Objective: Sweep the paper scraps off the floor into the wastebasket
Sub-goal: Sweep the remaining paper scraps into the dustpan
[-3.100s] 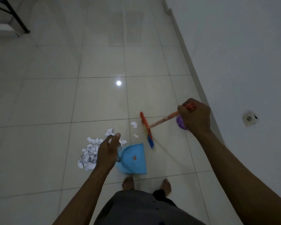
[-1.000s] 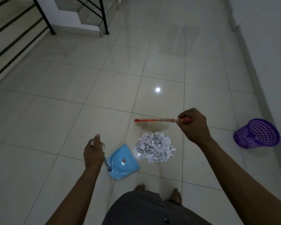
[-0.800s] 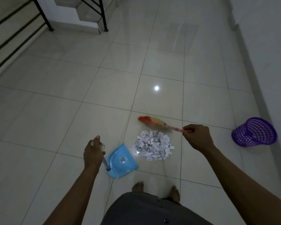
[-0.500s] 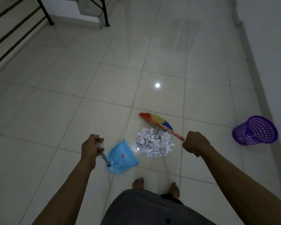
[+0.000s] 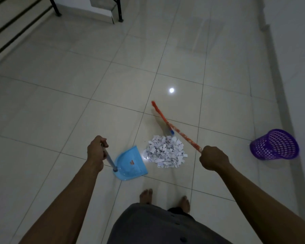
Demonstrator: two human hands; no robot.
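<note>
Grips the dustpan [image 5: 130,162] by its upright handle in a curled left hand [image 5: 95,152], pan flat on the floor, mouth facing right at the paper scraps [image 5: 165,154] heaped just beside it. Clamps the broom [image 5: 165,122] stick in a fisted right hand [image 5: 213,160] — head beyond the pile, long axis slanting away up-left, so probably a leftward pull toward the pan. Leaves the purple wastebasket [image 5: 275,144] well off right, nearer that hand.

Floor [image 5: 60,106]: dustpan [image 5: 130,162] left of scrap pile [image 5: 165,154], broom head [image 5: 161,117] behind pile, wastebasket [image 5: 275,145] far right by wall [image 5: 298,50].
</note>
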